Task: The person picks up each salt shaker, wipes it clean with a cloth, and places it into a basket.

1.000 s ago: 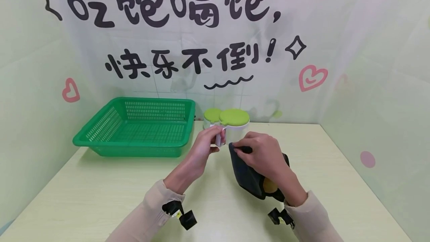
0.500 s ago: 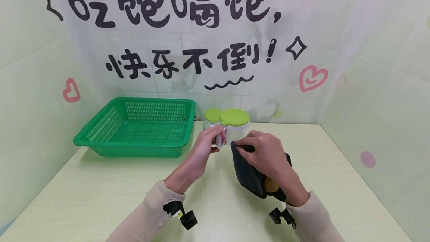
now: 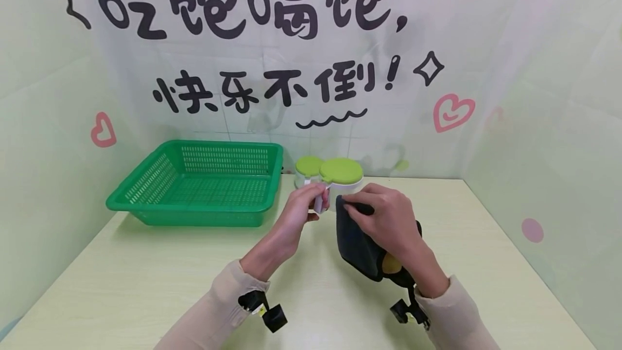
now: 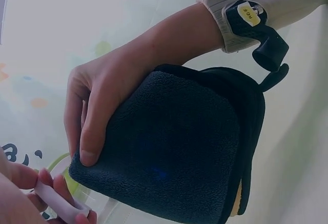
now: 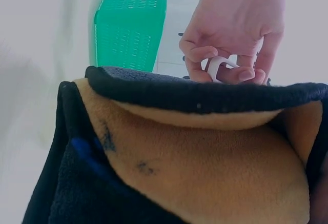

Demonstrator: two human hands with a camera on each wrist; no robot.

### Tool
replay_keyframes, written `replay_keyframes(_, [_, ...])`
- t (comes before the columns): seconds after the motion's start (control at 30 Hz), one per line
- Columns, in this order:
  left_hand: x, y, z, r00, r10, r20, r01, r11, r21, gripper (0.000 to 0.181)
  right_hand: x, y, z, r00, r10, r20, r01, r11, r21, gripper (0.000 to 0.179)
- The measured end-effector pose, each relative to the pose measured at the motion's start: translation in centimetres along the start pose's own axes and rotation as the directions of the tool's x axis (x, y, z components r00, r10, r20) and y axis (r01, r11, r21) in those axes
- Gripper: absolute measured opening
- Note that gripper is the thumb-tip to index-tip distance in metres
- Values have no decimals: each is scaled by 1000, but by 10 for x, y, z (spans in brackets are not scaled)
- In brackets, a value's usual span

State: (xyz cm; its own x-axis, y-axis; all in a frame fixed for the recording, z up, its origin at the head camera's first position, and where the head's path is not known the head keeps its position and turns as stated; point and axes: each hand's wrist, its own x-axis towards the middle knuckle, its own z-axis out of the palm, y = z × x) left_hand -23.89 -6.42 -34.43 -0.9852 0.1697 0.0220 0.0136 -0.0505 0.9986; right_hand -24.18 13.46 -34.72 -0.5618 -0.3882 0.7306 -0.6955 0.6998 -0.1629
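Note:
In the head view my left hand [image 3: 291, 220] grips the white handle [image 3: 319, 203] of a clear jar with a green lid [image 3: 341, 170]. Fingers curled round that handle also show in the right wrist view. My right hand [image 3: 386, 215] pinches the upper corner of a folded cleaning cloth [image 3: 357, 244], dark blue with black edging. Its tan inner side [image 5: 205, 157], with dark smudges, fills much of the right wrist view. The cloth's top corner overlaps the jar's side; whether they touch I cannot tell. The jar's lower body is largely hidden behind hand and cloth.
A second, smaller-looking jar with a green lid [image 3: 308, 166] stands behind the held one, near the back wall. On the left sits a green perforated basket [image 3: 204, 217]. A pale wood table [image 3: 311, 296] lies under everything, with printed fabric walls around it.
The right hand has raised the cloth slightly, its pinched corner now higher against the jar. The held jar has shifted a little to the right. The basket and rear jar stay put.

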Motion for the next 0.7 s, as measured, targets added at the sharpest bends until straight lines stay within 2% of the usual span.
replay_keyframes(0.37, [2, -2, 0, 1000, -2, 19, 2, 1000, 1, 32, 1, 1, -8, 999, 13, -32, -12, 999, 31, 20])
replay_keyframes(0.7, [1, 1, -3, 1000, -9, -2, 9, 999, -37, 30, 1, 3, -5, 999, 30, 27, -31, 999, 29, 17])
